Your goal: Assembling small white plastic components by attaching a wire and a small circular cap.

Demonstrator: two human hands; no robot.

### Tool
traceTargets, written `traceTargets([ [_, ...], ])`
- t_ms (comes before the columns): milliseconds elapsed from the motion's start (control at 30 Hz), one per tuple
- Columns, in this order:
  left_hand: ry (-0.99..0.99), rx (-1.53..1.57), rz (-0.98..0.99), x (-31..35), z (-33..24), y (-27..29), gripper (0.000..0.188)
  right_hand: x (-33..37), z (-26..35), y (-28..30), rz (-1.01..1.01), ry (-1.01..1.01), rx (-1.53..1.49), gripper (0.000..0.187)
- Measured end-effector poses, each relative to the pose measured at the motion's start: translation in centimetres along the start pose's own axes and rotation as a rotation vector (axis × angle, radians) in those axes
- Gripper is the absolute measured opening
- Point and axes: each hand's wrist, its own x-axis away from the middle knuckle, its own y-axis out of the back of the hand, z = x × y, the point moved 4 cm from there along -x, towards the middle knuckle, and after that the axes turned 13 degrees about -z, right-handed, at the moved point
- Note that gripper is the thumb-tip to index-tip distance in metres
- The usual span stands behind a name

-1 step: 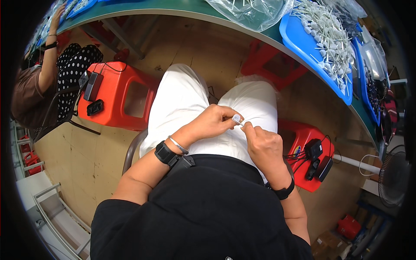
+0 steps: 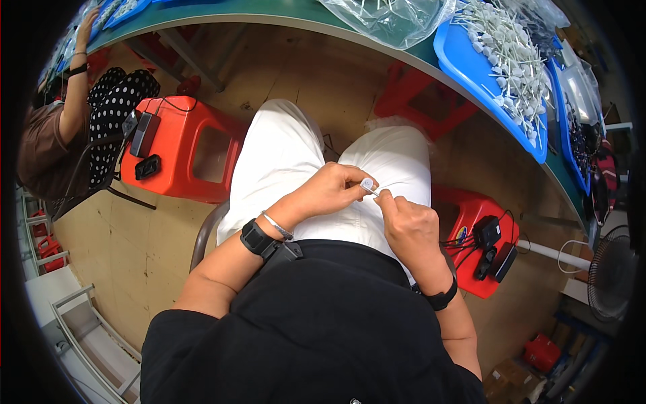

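Over my white-trousered lap, my left hand [image 2: 331,189] pinches the round head of a small white plastic piece with a thin stem [image 2: 367,184] between thumb and forefinger. My right hand [image 2: 410,222] is closed at the stem's other end, its thumb and forefinger pressed together there. The stem runs from one hand to the other, tilted down to the right. Fingers hide part of the piece, and I cannot tell if the right hand holds anything besides the stem.
Ahead, a green table [image 2: 282,12] bears a clear plastic bag [image 2: 397,20] and a blue tray [image 2: 464,71] heaped with similar white stemmed pieces. Red stools [image 2: 171,175] with black devices flank me. A fan [image 2: 611,273] stands right. Another person [image 2: 57,141] sits left, an arm raised to the table.
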Motion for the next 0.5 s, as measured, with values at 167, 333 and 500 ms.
traceTargets([
  [167, 0.007, -0.024, 0.007, 0.0, 0.0, -0.1, 0.023, 0.2, 0.0, 0.0, 0.022, 0.017, 0.031, 0.013],
  [333, 0.049, 0.026, 0.028, -0.1, 0.0, -0.1, 0.022, 0.0, 0.1, 0.2, 0.014, 0.036, 0.049, 0.016],
  [500, 0.08, 0.12, 0.01, -0.2, 0.0, 0.0, 0.023, -1.0, -0.2, 1.4, -0.119, -0.067, -0.058, 0.02],
])
